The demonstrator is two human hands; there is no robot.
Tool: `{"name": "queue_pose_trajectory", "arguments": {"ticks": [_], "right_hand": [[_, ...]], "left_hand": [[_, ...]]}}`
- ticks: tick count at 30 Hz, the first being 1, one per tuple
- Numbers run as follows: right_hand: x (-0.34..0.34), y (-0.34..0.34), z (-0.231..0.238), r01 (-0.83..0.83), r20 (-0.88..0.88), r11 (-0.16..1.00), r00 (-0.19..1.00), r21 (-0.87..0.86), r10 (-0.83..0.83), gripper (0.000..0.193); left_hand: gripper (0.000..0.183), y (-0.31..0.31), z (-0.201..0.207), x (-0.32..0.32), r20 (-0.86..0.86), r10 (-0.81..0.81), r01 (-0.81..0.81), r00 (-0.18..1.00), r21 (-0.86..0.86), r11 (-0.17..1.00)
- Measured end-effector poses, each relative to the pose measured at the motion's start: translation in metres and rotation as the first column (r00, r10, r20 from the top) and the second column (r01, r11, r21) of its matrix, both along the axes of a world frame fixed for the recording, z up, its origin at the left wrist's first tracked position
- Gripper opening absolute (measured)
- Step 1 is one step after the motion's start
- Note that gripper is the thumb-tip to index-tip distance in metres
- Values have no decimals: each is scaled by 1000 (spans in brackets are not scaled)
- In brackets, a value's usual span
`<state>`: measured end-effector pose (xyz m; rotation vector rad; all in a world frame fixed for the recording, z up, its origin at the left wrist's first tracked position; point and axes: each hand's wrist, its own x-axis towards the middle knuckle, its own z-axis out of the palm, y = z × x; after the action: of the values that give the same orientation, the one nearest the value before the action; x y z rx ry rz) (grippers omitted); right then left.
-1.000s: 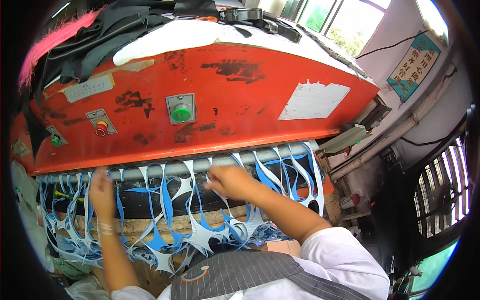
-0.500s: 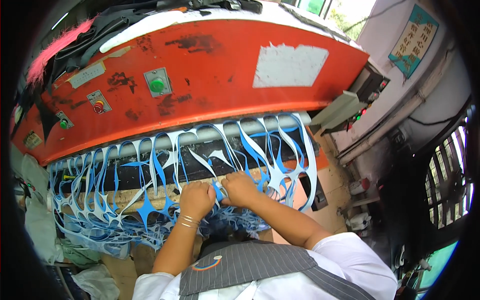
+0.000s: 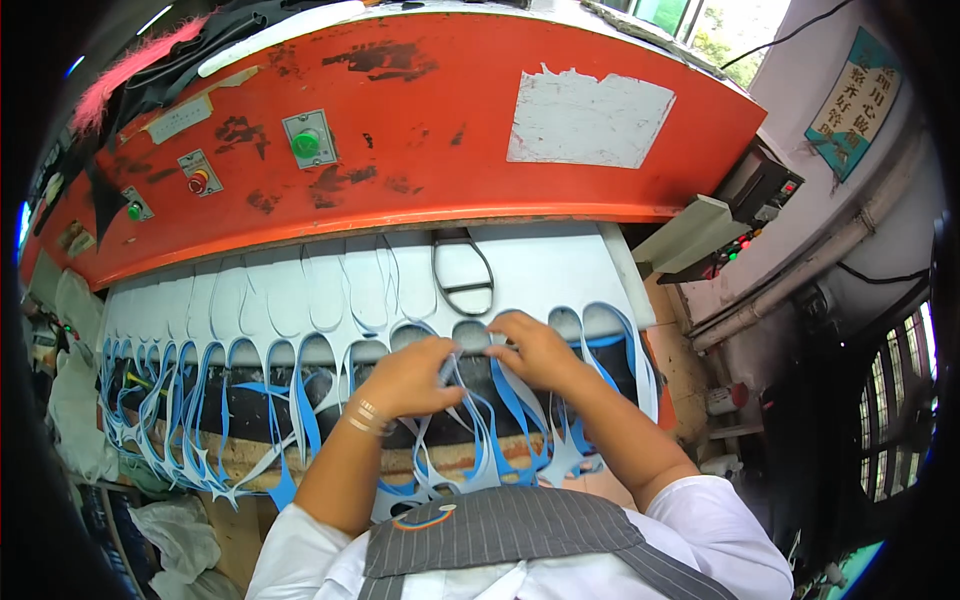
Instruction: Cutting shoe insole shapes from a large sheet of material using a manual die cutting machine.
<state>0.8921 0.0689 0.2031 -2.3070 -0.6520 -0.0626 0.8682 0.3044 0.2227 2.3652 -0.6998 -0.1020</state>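
Note:
A white sheet with blue on its underside [image 3: 575,265] lies over the machine bed, cut through with rows of long rounded outlines. Its near part is a web of white and blue strips [image 3: 505,395] that hangs over the front edge. On the sheet lies a dark, sole-shaped cutting die [image 3: 490,270] with a crossbar. My left hand [image 3: 408,380] is closed at the sheet's near edge, with a small pale blue piece between thumb and fingers. Just to its right, my right hand [image 3: 535,350] has its fingers apart over the web, near the die's near end.
A red machine beam [image 3: 420,120] spans the far side, with a green button [image 3: 306,144] and a red button [image 3: 199,181]. A control box [image 3: 745,215] with small lights stands at the right. Plastic bags [image 3: 175,530] lie at the lower left.
The white sheet now covers the bed's far part, with the cutting die on it. My hands have moved forward and apart, and the right one has let go of the pieces both hands held.

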Motion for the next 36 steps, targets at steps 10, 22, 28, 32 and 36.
{"name": "queue_pose_trajectory", "arguments": {"ticks": [10,22,28,32,36], "right_hand": [[80,-12,-96,-356,234,934,910,17,343,14],[127,31,-14,-405,36,792,882,-456,471,39],[141,73,-21,-256,60,542,866,-800,497,87],[127,83,-24,-309,346,722,718,-619,605,50],[152,66,-64,-408,605,804,529,-434,595,13]], "left_hand": [[17,-35,-107,77,211,64,-60,975,-25,998],[21,-21,-126,56,255,161,-123,954,-157,980],[15,-41,-117,33,359,170,26,918,-481,876],[38,-31,-92,3,376,366,-93,851,-579,810],[67,-33,-124,3,312,477,-315,822,-448,837]]}}
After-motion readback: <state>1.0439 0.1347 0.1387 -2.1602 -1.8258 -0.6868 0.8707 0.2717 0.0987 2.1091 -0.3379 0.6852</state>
